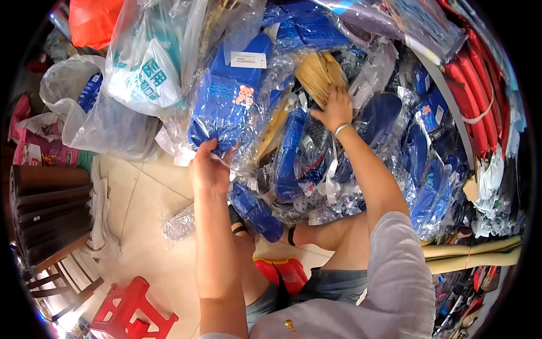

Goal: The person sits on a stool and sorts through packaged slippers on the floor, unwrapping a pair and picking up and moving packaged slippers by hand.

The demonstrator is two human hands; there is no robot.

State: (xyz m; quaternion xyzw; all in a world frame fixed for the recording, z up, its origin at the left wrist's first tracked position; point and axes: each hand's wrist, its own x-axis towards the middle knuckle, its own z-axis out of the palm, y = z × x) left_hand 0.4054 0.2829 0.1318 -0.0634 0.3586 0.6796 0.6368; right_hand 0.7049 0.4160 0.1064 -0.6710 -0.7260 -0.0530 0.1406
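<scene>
My left hand [210, 168] is closed on the near end of a pair of blue slippers [220, 107] in clear plastic. A bear picture decorates their strap, and a white label lies across the far end. To the right, my right hand [337, 107] rests with its thumb apart on a tan, ribbed, slipper-shaped item [316, 76] in the pile. Its fingertips press against that item's near end. Around my right hand lie more wrapped slippers, among them a dark blue slipper [382, 116] and a blue slipper [289, 158].
Another wrapped blue slipper [257, 212] lies by my feet. White and clear plastic bags [148, 73] stand at the upper left. A red stool [132, 311] is at the lower left, below a dark brown stack [51, 214]. Red packages [474, 101] line the right side.
</scene>
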